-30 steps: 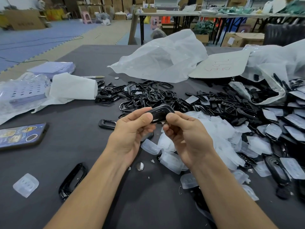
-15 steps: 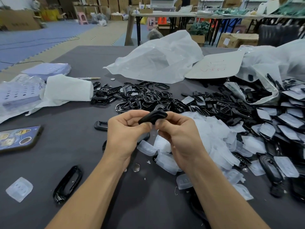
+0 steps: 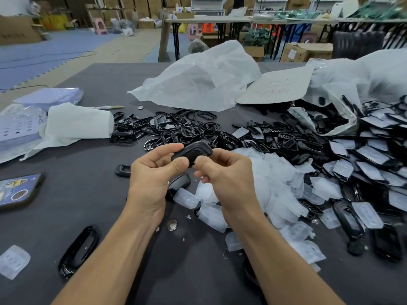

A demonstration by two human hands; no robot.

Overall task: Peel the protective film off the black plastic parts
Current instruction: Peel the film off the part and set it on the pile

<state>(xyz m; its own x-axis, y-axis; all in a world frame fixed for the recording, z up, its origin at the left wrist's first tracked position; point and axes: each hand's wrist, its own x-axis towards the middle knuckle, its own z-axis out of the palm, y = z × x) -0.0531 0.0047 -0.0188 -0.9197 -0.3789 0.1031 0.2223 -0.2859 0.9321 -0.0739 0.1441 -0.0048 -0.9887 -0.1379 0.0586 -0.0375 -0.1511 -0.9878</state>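
I hold one black plastic part (image 3: 195,151) above the middle of the dark table (image 3: 92,192). My left hand (image 3: 154,172) grips its left end between thumb and fingers. My right hand (image 3: 226,175) pinches its right end with curled fingers. Whether film still covers this part is hard to tell. A heap of peeled clear films (image 3: 275,186) lies to the right of my hands. Film-covered black parts (image 3: 370,159) are piled at the far right. Bare black frames (image 3: 176,128) lie in a pile behind my hands.
A phone (image 3: 17,191) lies at the left edge. A white cloth (image 3: 77,124) and purple trays (image 3: 48,95) sit at back left. Plastic bags (image 3: 198,80) and a card (image 3: 277,86) lie at the back. A black ring (image 3: 77,249) and loose film (image 3: 13,260) lie near left.
Both hands have turned the black part between them, so its broad face now shows more. The hands stay in the same place above the table.
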